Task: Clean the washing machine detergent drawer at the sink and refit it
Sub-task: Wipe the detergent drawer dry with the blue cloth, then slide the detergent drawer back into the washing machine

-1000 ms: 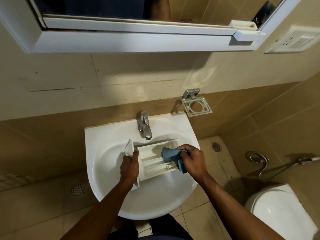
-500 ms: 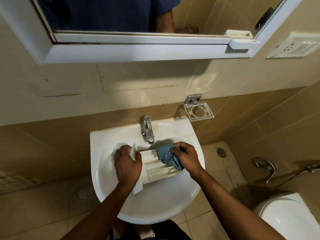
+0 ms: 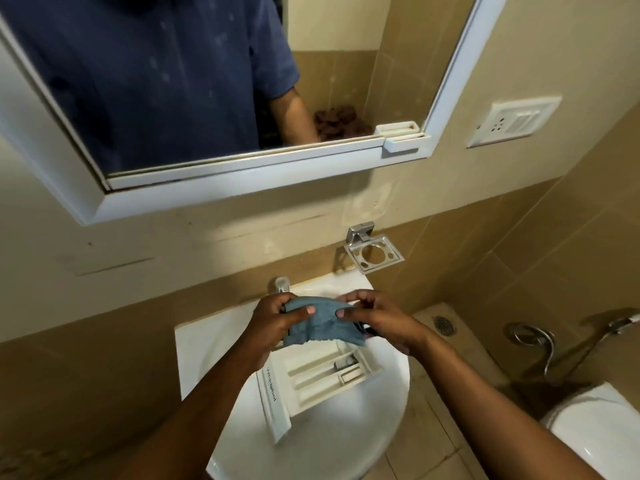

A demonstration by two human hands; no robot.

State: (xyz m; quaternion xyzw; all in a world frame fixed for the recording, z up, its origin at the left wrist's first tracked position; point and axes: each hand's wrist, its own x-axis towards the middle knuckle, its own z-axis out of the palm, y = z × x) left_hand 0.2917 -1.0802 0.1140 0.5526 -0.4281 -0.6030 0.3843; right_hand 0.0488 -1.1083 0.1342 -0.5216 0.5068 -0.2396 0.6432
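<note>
The white detergent drawer (image 3: 322,379) lies in the white sink (image 3: 346,445), its front panel toward the near left, its compartments facing up. Neither hand touches it. Above its far end I hold a blue-grey cloth (image 3: 320,322) stretched between both hands. My left hand (image 3: 277,323) pinches the cloth's left edge with thumb over the fabric. My right hand (image 3: 377,320) pinches its right edge. The tap (image 3: 280,285) shows just behind my left hand, mostly hidden.
A metal holder (image 3: 374,252) is fixed to the wall right of the tap. A white-framed mirror (image 3: 214,98) hangs above, a switch plate (image 3: 512,121) to its right. A toilet (image 3: 602,434) and a hose sprayer (image 3: 620,322) stand at the right, with a floor drain (image 3: 444,323).
My left hand has let go of the drawer, which now lies in the sink. Both hands have lifted the cloth above it. The view has tilted up toward the mirror.
</note>
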